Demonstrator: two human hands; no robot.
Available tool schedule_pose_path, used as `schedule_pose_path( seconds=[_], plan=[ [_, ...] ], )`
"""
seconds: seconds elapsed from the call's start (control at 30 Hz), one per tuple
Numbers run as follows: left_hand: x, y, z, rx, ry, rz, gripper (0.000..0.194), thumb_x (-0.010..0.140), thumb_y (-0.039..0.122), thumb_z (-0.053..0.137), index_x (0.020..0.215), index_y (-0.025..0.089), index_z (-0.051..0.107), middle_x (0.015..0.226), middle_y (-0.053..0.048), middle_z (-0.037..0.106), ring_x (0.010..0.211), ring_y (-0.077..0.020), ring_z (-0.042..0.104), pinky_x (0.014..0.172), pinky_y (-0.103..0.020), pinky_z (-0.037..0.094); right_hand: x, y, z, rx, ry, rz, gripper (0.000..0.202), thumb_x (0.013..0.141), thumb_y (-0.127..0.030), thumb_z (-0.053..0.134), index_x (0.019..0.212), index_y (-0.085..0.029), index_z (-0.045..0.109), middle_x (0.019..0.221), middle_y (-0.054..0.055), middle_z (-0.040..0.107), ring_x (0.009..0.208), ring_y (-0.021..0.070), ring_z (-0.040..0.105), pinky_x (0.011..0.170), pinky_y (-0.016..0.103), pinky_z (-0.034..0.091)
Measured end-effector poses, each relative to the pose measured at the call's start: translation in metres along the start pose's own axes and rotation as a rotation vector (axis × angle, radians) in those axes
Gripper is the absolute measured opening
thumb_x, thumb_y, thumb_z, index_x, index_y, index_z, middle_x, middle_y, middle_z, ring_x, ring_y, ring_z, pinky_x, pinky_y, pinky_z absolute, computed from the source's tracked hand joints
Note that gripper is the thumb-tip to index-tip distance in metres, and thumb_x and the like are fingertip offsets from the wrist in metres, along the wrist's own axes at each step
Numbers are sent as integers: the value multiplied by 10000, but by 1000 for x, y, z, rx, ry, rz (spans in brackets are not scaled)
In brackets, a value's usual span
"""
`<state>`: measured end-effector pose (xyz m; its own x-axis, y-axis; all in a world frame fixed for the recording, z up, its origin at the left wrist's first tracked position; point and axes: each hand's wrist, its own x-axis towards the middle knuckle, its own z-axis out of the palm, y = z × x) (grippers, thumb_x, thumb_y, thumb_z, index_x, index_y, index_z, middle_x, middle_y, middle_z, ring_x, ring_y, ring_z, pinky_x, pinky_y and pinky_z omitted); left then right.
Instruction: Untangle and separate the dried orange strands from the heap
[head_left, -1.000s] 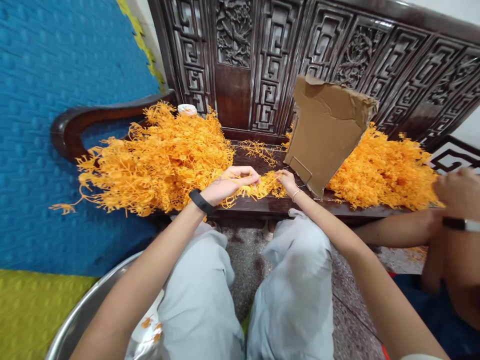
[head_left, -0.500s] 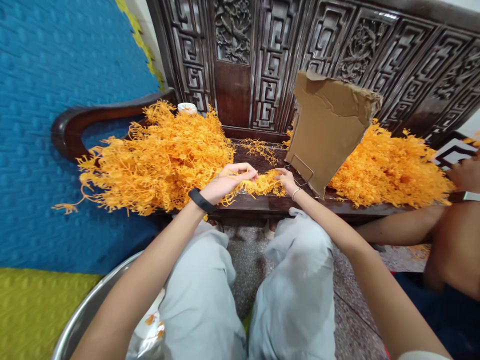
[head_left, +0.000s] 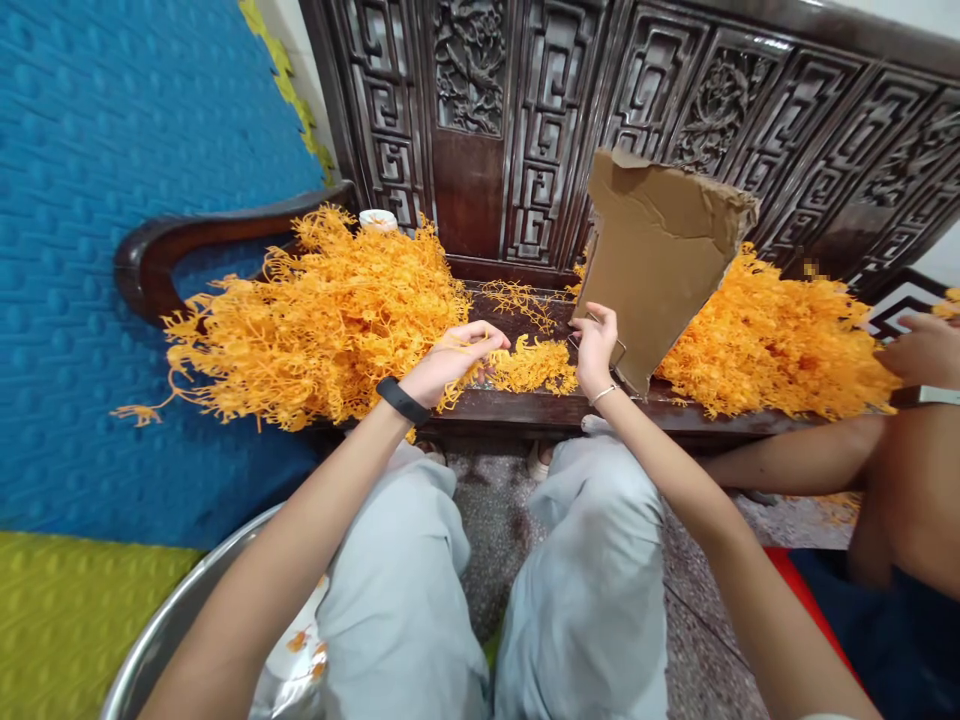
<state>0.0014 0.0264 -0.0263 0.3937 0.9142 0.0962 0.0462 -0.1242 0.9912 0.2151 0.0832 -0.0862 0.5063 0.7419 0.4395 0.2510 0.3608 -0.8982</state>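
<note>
My left hand (head_left: pixel 459 358), with a black band at the wrist, is closed in a pinch, and thin orange plastic strands (head_left: pixel 474 350) run across its fingers. Just right of it lies a small heap of orange strand pieces (head_left: pixel 536 366) on the dark wooden bench (head_left: pixel 517 405). My right hand (head_left: pixel 596 345) is raised before the lower left edge of an upright cardboard sheet (head_left: pixel 660 260), its fingers curled. What its fingertips hold, if anything, is too small to make out. A thin wire frame (head_left: pixel 619 352) at the cardboard's foot is partly hidden by this hand.
Large piles of orange strands stand left (head_left: pixel 330 320) and right (head_left: pixel 772 340) on the bench. Behind rises a carved backrest (head_left: pixel 469 200); a curved armrest (head_left: pixel 139 265) is at left. At right is another person's hand (head_left: pixel 919 350). A metal basin (head_left: pixel 187 590) sits lower left.
My right hand has left the small heap and moved up and right to the wire frame and cardboard. My left hand stays almost in place, still pinching strands.
</note>
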Motion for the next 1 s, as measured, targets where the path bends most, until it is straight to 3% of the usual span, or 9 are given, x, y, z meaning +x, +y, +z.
schedule_pose_path(
  seconds=[0.1,0.23,0.43,0.53,0.73,0.9,1.0],
  plan=[
    [2,-2,1,-28,2,20,221,664,337,639,732,150,541,740,-11,552,594,-97,519,480,-216,436,-17,-38,-5,165,-87,-50,139,787,-204,462,925,-214,465,962,27,516,814,112,544,722,242,456],
    [4,-3,3,-26,11,8,228,642,328,643,735,156,526,701,6,528,596,-109,539,487,-229,439,-47,-79,-5,202,-446,-123,129,849,-331,485,883,-220,541,913,21,560,783,120,532,698,243,449],
    [0,-4,-1,-41,-18,12,290,643,418,669,696,167,532,618,37,477,501,-75,436,454,-212,357,-59,-89,-6,180,-896,-293,237,866,-393,488,915,-208,627,984,47,568,946,156,536,840,301,431],
    [-1,-5,-4,21,-10,32,289,669,435,648,696,165,550,641,30,483,547,-82,445,488,-212,354,-56,-87,-7,168,-943,-277,217,846,-383,528,892,-200,634,941,40,578,882,143,556,781,281,446],
    [0,-9,-9,169,-11,72,235,705,386,585,679,153,560,665,5,522,656,-113,463,586,-227,362,-62,-86,-2,149,-1013,-60,280,847,-433,498,773,-172,567,620,-27,571,569,89,571,602,221,467],
    [0,-11,-11,189,-19,40,264,717,416,564,692,153,565,665,11,516,661,-114,460,609,-232,357,-66,-84,1,222,-1078,48,237,778,-394,607,874,-184,554,697,-32,587,548,77,562,574,219,484],
    [-1,-9,-12,185,-32,64,276,720,426,563,676,154,567,668,15,517,663,-109,458,633,-232,355,-65,-82,0,234,-1118,24,228,757,-325,640,925,-194,560,794,-17,606,607,77,568,626,226,490]
  ],
)
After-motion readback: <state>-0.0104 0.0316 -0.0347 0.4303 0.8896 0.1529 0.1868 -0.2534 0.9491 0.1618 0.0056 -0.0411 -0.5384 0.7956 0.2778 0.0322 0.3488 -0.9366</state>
